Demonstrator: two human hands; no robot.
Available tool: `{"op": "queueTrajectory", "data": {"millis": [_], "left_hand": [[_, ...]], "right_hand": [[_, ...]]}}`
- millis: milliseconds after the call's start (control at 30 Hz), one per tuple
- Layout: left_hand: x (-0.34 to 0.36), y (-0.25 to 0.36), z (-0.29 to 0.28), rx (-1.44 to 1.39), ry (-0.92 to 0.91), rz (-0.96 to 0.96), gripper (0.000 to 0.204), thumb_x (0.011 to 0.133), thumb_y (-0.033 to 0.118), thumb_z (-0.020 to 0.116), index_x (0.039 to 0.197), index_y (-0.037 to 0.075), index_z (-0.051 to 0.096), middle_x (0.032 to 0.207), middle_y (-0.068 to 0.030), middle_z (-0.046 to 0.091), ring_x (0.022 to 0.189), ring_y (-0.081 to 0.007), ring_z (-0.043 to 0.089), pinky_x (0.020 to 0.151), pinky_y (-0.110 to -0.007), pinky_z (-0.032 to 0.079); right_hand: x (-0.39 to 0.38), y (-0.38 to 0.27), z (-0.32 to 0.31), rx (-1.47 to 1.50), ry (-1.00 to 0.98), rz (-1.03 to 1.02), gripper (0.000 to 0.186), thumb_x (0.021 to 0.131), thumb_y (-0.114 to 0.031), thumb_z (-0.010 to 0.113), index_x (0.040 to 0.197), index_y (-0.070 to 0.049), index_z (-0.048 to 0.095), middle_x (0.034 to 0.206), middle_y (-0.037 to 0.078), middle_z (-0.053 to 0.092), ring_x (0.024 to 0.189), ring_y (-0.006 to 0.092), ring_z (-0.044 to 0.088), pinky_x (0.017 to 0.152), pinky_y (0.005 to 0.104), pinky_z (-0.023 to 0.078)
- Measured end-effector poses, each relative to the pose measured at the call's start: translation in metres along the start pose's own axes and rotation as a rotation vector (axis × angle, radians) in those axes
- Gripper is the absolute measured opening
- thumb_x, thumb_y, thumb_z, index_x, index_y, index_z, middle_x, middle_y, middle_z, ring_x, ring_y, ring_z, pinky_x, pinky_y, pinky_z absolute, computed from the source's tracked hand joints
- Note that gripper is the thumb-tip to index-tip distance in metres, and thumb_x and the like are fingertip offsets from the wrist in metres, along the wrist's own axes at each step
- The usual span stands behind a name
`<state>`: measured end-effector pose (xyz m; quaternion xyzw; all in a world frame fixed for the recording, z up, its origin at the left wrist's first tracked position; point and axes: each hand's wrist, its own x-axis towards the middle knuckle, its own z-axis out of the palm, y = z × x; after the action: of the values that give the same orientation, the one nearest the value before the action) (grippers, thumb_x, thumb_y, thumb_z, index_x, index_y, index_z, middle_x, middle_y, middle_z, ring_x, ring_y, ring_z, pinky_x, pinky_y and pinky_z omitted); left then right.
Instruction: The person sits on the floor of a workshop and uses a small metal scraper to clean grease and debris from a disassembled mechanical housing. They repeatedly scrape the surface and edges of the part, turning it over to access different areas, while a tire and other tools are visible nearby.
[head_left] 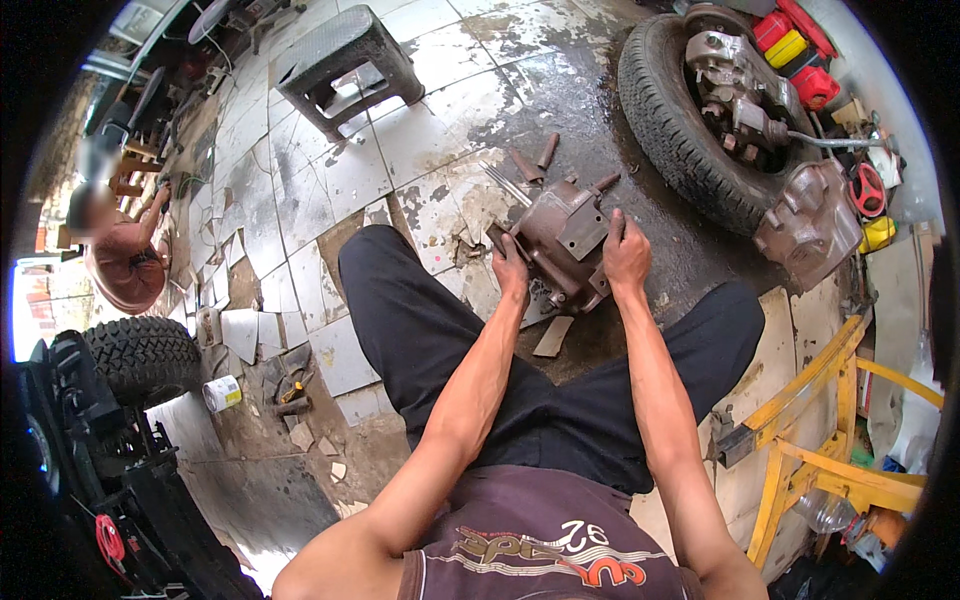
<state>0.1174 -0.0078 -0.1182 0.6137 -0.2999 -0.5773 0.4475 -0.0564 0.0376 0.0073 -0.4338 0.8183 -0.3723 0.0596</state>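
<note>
A brown, greasy metal housing (545, 222), like a gearbox casing, rests on the floor between my knees. Its flat face with bolt holes (583, 233) is turned up. My left hand (511, 268) is closed at the housing's left side, beside a small dark block-like piece; whether that piece belongs to the casing I cannot tell. On the opposite side my right hand (627, 255) grips the casing's edge, thumb upward. Thin metal rods (505, 183) stick out at its far left, and a rusty cylindrical piece (548, 150) lies just beyond it.
A black tire (668, 130) with a large metal assembly (735, 75) in it lies at the far right, beside another casing (812, 222). A grey stool (345, 60) stands ahead. Yellow metal frame (800, 480) at right; knobby wheel (145, 362) at left. Another person (125, 250) sits far left. Broken tiles surround me.
</note>
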Motion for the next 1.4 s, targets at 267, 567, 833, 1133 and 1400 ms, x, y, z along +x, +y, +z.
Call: {"op": "queueTrajectory", "data": {"millis": [267,567,833,1133,1400], "left_hand": [[0.011,-0.008,-0.01,-0.113,-0.059,0.182,0.047,0.09,0.033,0.072,0.12,-0.003,0.063,0.107,-0.0111,0.07,0.095,-0.0168,0.062,0.086,-0.033,0.049],[0.017,0.068,-0.027,0.005,-0.335,-0.241,0.041,0.084,0.038,0.078,0.106,0.004,0.07,0.078,0.0022,0.062,0.064,-0.009,0.051,0.058,-0.025,0.038],[0.027,0.043,-0.039,0.063,-0.395,-0.14,0.039,0.089,0.038,0.073,0.105,0.002,0.072,0.082,0.0015,0.065,0.07,-0.0084,0.051,0.063,-0.025,0.038],[0.045,0.076,-0.052,0.325,-0.685,-0.231,0.041,0.09,0.046,0.069,0.09,0.005,0.069,0.071,0.0039,0.055,0.064,-0.0085,0.047,0.058,-0.027,0.038],[0.05,0.083,-0.055,0.475,-0.712,-0.072,0.039,0.089,0.043,0.072,0.081,0.005,0.069,0.065,0.0031,0.054,0.058,-0.0087,0.047,0.052,-0.028,0.036]], "right_hand": [[-0.001,-0.002,0.002,0.017,-0.02,-0.011,0.045,0.102,-0.037,0.044,0.1,0.001,0.068,0.095,0.025,0.068,0.09,0.0454,0.063,0.079,0.0511,0.049],[0.0,0.001,0.003,-0.017,-0.006,0.053,0.048,0.103,-0.038,0.044,0.094,0.002,0.068,0.09,0.027,0.067,0.084,0.047,0.063,0.072,0.0534,0.048],[0.001,-0.006,0.007,-0.042,-0.004,0.063,0.047,0.103,-0.038,0.045,0.102,0.002,0.07,0.092,0.026,0.069,0.09,0.0462,0.064,0.075,0.0502,0.049],[0.002,-0.006,0.004,-0.098,0.018,0.04,0.046,0.103,-0.04,0.043,0.098,-0.003,0.07,0.092,0.024,0.069,0.085,0.0462,0.064,0.071,0.0525,0.048],[0.001,-0.013,0.005,-0.107,0.005,0.057,0.049,0.103,-0.04,0.044,0.098,0.0,0.07,0.09,0.026,0.068,0.086,0.0474,0.064,0.072,0.0525,0.048]]}}
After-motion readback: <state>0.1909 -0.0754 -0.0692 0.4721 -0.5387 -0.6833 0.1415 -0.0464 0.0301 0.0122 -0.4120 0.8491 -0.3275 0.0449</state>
